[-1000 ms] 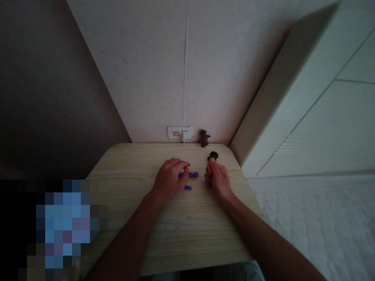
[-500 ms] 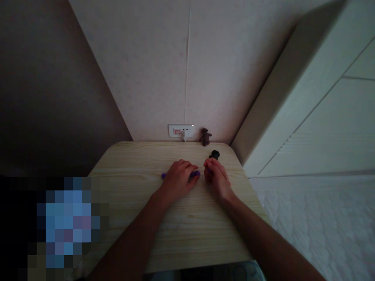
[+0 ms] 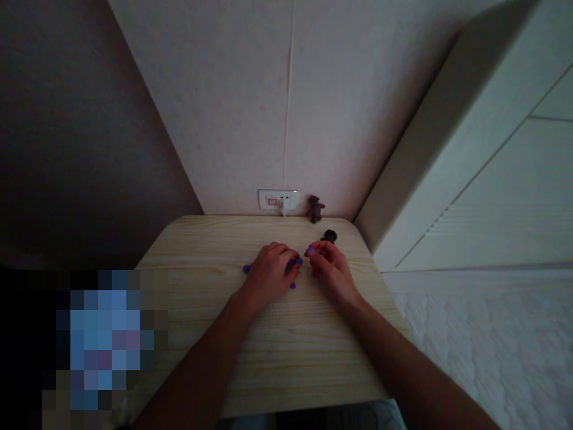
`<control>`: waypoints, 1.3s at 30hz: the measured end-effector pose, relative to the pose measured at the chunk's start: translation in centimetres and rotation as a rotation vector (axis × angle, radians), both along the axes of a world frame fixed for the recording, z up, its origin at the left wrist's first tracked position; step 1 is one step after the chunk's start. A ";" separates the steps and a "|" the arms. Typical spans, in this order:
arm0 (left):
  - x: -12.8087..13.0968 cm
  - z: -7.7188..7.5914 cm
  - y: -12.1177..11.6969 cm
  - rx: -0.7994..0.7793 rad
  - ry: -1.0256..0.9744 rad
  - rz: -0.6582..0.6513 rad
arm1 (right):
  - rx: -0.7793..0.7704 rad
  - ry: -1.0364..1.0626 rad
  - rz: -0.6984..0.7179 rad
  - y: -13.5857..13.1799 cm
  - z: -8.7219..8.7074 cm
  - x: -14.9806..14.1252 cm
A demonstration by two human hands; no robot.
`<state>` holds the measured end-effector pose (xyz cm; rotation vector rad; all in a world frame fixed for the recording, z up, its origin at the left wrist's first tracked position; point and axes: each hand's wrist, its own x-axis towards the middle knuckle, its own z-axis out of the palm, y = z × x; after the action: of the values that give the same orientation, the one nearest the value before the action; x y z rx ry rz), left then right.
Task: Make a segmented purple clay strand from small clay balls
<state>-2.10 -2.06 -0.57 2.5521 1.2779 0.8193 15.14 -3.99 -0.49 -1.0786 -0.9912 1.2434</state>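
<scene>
My left hand (image 3: 267, 272) is closed over the table, thumb and fingers curled round a purple lump (image 3: 295, 261) that looks like modelling clay. Another purple lump (image 3: 247, 269) sticks out past its far left side, and a small purple ball (image 3: 292, 286) lies just below its thumb. Between thumb and fingertips, my right hand (image 3: 332, 269) pinches a small purple piece (image 3: 310, 251), a short way right of the left hand. Directly behind the right hand stands a small black figure (image 3: 330, 236), partly hidden by the fingers.
The pale wooden tabletop (image 3: 286, 346) meets the wall at the back. There, a small brown bear figure (image 3: 316, 209) stands beside a wall socket (image 3: 271, 200) with a white plug. A white cabinet (image 3: 447, 179) rises on the right, and a quilted white surface (image 3: 470, 322) lies below it.
The right hand has turned from a fist to a pinch that shows a purple piece. My left hand has moved slightly right, over the row of purple lumps, and closed on one.
</scene>
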 end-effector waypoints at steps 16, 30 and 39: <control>0.0 0.5 -0.4 -0.023 -0.136 0.041 | -0.031 -0.073 0.034 0.2 -1.0 0.4; -0.2 0.3 -0.4 -0.022 -0.138 0.033 | -0.093 -0.070 0.021 0.1 -0.5 0.2; -0.3 -0.1 -0.2 -0.041 -0.184 0.025 | -0.101 -0.069 0.024 0.3 -0.6 0.3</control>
<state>-2.35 -2.27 -0.63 2.3708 1.2582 0.9963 15.42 -3.70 -1.12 -1.1978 -1.0048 1.2945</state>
